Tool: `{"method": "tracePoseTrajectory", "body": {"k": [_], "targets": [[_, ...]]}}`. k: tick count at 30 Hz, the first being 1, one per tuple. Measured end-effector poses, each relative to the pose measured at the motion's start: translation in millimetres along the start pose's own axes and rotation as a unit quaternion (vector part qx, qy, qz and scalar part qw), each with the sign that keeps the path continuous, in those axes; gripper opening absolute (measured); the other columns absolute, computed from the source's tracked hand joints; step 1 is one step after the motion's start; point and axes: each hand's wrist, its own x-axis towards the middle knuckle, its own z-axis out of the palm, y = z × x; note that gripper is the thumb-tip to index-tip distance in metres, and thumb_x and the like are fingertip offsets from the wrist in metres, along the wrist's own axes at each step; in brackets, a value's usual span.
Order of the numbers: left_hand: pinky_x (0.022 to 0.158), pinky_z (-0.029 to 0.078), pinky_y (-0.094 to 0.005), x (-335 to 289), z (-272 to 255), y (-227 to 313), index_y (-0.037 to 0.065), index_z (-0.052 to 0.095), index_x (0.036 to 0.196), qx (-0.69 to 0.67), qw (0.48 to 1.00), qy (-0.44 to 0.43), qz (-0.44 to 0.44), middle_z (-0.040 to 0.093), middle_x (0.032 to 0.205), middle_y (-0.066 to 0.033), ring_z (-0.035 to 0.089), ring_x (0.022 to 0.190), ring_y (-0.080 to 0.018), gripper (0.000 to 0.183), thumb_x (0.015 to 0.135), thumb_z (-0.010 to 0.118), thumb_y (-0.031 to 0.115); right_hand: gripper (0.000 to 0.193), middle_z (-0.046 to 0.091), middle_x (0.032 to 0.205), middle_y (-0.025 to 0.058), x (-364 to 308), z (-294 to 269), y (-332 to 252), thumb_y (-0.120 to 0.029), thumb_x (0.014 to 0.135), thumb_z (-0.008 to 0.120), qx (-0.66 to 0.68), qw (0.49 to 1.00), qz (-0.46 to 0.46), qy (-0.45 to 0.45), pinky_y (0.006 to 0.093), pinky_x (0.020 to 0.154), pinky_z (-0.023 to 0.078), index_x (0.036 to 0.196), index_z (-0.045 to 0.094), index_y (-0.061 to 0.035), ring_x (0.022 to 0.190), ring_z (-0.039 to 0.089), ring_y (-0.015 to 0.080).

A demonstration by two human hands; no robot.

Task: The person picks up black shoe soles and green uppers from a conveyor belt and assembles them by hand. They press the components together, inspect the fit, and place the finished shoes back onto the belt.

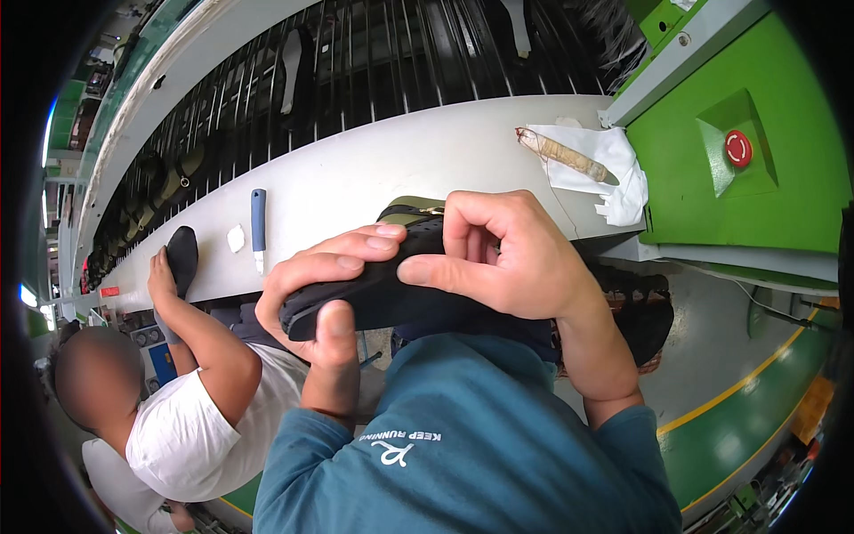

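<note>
A black shoe (374, 301) with an olive-green strap (414, 212) is held in front of my chest, at the near edge of the white bench. My left hand (325, 280) wraps its left end, thumb underneath and fingers over the top. Farther right, my right hand (516, 254) presses its thumb on the shoe's side, with the forefinger curled near the strap. The remaining right fingers are partly hidden, so anything small between them cannot be made out.
On the white bench (391, 147) lie a blue-handled tool (258, 222), a white scrap (236, 238) and a wrapped, pointed tool (569, 158) on a white cloth (630, 182). Beyond run conveyor rods (356, 67) carrying shoe parts. A green machine panel has a red button (737, 149). At left, a co-worker holds a black sole (182, 258).
</note>
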Motion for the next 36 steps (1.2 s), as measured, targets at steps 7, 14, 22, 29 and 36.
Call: {"method": "tracePoseTrajectory", "body": {"k": [7, 14, 22, 29, 36], "targets": [[0.103, 0.062, -0.0618, 5, 22, -2, -0.010, 0.058, 0.123, -0.078, 0.997, -0.026, 0.012, 0.076, 0.115, -0.0397, 0.079, 0.110, -0.0471, 0.052, 0.098, 0.086, 0.026, 0.070, 0.069, 0.119, 0.0106, 4, -4, 3, -0.051, 0.079, 0.100, -0.033, 0.984, -0.170, 0.049, 0.0381, 0.096, 0.056, 0.121, 0.069, -0.0048, 0.111, 0.069, 0.0261], [0.087, 0.068, -0.0453, 30, 21, 0, -0.007, 0.074, 0.113, 0.011, 0.978, -0.171, 0.115, 0.081, 0.108, -0.0304, 0.084, 0.098, -0.0401, 0.051, 0.097, 0.081, 0.041, 0.083, 0.073, 0.136, 0.0199, 6, -3, 4, -0.052, 0.080, 0.099, 0.105, 0.971, -0.192, -0.101, 0.0452, 0.112, 0.054, 0.137, 0.070, 0.0011, 0.128, 0.071, 0.0333], [0.081, 0.068, -0.0403, 41, 23, 16, -0.005, 0.076, 0.106, 0.087, 0.967, -0.204, 0.126, 0.082, 0.102, -0.0217, 0.084, 0.089, -0.0333, 0.032, 0.095, 0.069, 0.024, 0.074, 0.074, 0.135, 0.0224, -6, -3, -7, -0.050, 0.088, 0.093, 0.079, 0.976, -0.195, -0.051, 0.0449, 0.112, 0.054, 0.136, 0.071, 0.0016, 0.128, 0.071, 0.0345], [0.087, 0.067, -0.0443, 46, 30, 9, -0.007, 0.067, 0.113, 0.090, 0.979, -0.173, 0.060, 0.080, 0.107, -0.0310, 0.082, 0.096, -0.0369, 0.063, 0.101, 0.066, 0.056, 0.064, 0.076, 0.129, 0.0156, -3, -3, -4, -0.043, 0.095, 0.089, 0.138, 0.979, -0.148, -0.012, 0.0398, 0.107, 0.056, 0.138, 0.070, 0.0007, 0.122, 0.072, 0.0257], [0.092, 0.066, -0.0443, 50, 37, -1, -0.006, 0.067, 0.115, 0.033, 0.985, -0.163, 0.043, 0.080, 0.108, -0.0297, 0.082, 0.100, -0.0373, 0.073, 0.098, 0.062, 0.065, 0.060, 0.075, 0.131, 0.0109, -5, -9, -3, -0.040, 0.098, 0.088, 0.175, 0.978, -0.114, 0.006, 0.0368, 0.110, 0.053, 0.140, 0.069, -0.0011, 0.123, 0.069, 0.0201]]}}
